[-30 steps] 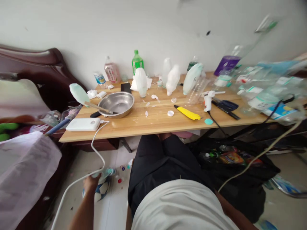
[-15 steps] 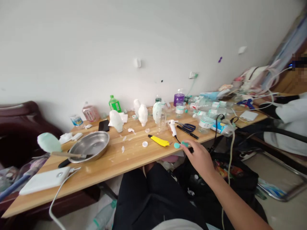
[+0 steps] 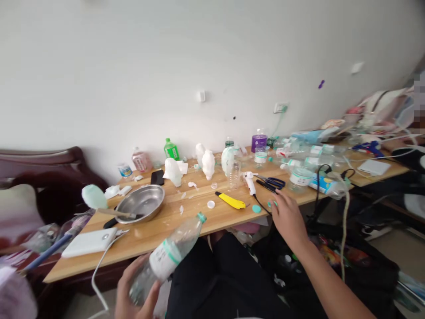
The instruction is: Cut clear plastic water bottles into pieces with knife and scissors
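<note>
Low at the front, my left hand (image 3: 136,283) is wrapped round the lower part of a clear plastic bottle (image 3: 166,259) with a white label and green cap, tilted up to the right. My right hand (image 3: 288,217) is at the table's front edge, its fingers closed at a small green bottle cap (image 3: 272,204), partly hidden by them. Another green cap (image 3: 256,208) lies just left of it. Nearby are a white glue gun (image 3: 249,182) with a black cord, a yellow utility knife (image 3: 232,201), dark-handled scissors (image 3: 274,182) and a black pen (image 3: 265,185).
A metal pan (image 3: 142,201), a white power bank (image 3: 89,243) and a phone (image 3: 157,177) are on the left. White balloon-like shapes (image 3: 208,165) stand at the back. Several clear bottles (image 3: 300,177) crowd the right. A person's arm shows at far right.
My left hand has come into view holding the bottle. The view has shifted, so the table's things appear further right. My right hand stays near the green caps.
</note>
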Available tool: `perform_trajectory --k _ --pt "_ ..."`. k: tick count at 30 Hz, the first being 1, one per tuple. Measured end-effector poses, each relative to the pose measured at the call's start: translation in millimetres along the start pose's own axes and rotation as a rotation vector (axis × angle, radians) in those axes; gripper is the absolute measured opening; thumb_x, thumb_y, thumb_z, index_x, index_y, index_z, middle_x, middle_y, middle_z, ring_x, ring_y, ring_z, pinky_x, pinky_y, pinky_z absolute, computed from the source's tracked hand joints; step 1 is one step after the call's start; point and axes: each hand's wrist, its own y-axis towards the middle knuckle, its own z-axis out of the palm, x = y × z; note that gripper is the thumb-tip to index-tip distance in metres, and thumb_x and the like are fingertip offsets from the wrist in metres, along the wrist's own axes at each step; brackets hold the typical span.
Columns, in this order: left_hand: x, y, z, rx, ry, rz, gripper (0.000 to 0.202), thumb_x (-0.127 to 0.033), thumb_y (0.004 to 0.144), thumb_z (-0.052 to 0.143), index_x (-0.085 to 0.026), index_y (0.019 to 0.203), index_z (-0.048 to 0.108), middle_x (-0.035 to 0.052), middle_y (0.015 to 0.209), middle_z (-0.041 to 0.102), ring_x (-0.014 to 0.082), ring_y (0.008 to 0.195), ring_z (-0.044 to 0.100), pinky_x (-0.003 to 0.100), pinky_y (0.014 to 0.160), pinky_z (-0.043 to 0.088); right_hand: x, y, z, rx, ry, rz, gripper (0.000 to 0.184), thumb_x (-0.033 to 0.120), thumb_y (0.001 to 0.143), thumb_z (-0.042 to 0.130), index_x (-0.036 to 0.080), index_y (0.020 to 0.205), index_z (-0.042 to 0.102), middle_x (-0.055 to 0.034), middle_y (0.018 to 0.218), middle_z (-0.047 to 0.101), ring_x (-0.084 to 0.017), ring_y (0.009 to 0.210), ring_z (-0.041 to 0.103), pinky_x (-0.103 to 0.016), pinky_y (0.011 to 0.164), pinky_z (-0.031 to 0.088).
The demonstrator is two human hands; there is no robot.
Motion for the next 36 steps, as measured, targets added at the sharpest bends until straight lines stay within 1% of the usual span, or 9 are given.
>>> perform_trajectory --k 2,6,10,13,17,24,30,33,36 --pt "-39.2 -6.2 22.2 -0.041 -0.225 -0.191 0.053 -0.056 0.064 0.075 -0.035 0.110 0.060 0.0004 0.126 0.063 0.0339 0.133 0.047 0.048 0.117 0.035 46.2 -13.7 -16.7 -0.044 0.247 0.003 0.030 0.031 0.097 0.044 0.016 0.115 0.062 -0.0170 0.119 0.065 -0.030 0.113 0.059 -0.048 0.100 0.047" --pt "-82.6 -27.9 58.6 -0.028 -0.901 -0.504 0.040 -0.057 0.087 0.050 -0.030 0.115 0.061 0.0040 0.124 0.067 0.0273 0.124 0.058 0.046 0.105 0.050 150.9 -56.3 -35.9 0.384 0.828 0.017 0.026 0.031 0.096 0.049 0.025 0.119 0.060 -0.0085 0.107 0.071 -0.020 0.092 0.069 -0.028 0.072 0.059" --pt "-89.8 -60.6 77.6 0.109 -1.248 -0.779 0.051 -0.060 0.087 0.052 -0.022 0.119 0.064 0.0099 0.123 0.069 0.0268 0.120 0.060 0.045 0.106 0.046 205.0 -83.1 -26.1 0.540 1.159 0.072 0.071 0.037 0.086 0.068 0.026 0.147 0.033 -0.0127 0.147 0.047 -0.026 0.133 0.048 -0.039 0.102 0.049" --pt "-81.2 -69.3 81.1 0.302 -1.058 -0.683 0.050 -0.058 0.085 0.057 -0.019 0.115 0.067 0.0117 0.127 0.067 0.0295 0.128 0.053 0.043 0.109 0.041 205.3 -79.2 -19.0 0.665 1.425 0.260 0.069 0.039 0.086 0.069 0.026 0.144 0.034 -0.0103 0.136 0.058 -0.024 0.122 0.058 -0.038 0.102 0.049" --pt "-64.9 -52.5 76.7 0.223 -0.686 -0.382 0.054 -0.047 0.080 0.070 -0.024 0.127 0.058 0.0101 0.145 0.052 0.0310 0.133 0.048 0.044 0.108 0.041 185.9 -69.3 -23.4 0.818 1.533 0.333 0.056 0.038 0.087 0.067 0.027 0.137 0.045 -0.0063 0.132 0.062 -0.023 0.117 0.062 -0.037 0.102 0.049" --pt "-69.3 -55.6 95.0 0.509 -0.858 -0.292 0.065 -0.057 0.081 0.064 -0.024 0.135 0.051 0.0097 0.141 0.056 0.0286 0.133 0.049 0.039 0.109 0.040 177.0 -98.3 -14.1 0.640 1.061 0.214 0.060 0.035 0.094 0.056 0.021 0.149 0.038 -0.0095 0.145 0.052 -0.026 0.132 0.051 -0.041 0.109 0.044" --pt "-56.5 -63.3 104.2 0.462 -0.938 -0.665 0.058 -0.057 0.066 0.077 -0.015 0.103 0.066 0.0093 0.094 0.075 0.0277 0.089 0.070 0.038 0.082 0.053 166.6 -110.5 -21.1 0.707 1.165 0.405 0.033 0.034 0.095 0.050 0.022 0.121 0.068 -0.0079 0.118 0.071 -0.024 0.107 0.069 -0.038 0.092 0.058" --pt "-53.0 -61.7 98.8 0.500 -0.977 -0.793 0.066 -0.073 0.070 0.064 -0.015 0.101 0.069 0.0120 0.095 0.075 0.0299 0.092 0.070 0.040 0.080 0.054 160.3 -113.3 -34.8 0.710 1.247 0.578 0.033 0.040 0.091 0.058 0.020 0.117 0.066 -0.0097 0.108 0.073 -0.024 0.098 0.071 -0.035 0.078 0.062" --pt "-53.8 -65.8 98.7 0.459 -0.948 -0.805 0.068 -0.077 0.076 0.052 -0.017 0.103 0.071 0.0123 0.099 0.076 0.0304 0.100 0.069 0.040 0.085 0.053 160.7 -119.8 -44.8 0.581 1.148 0.489 0.024 0.036 0.091 0.060 0.020 0.108 0.065 -0.0089 0.105 0.069 -0.020 0.094 0.068 -0.030 0.079 0.058"
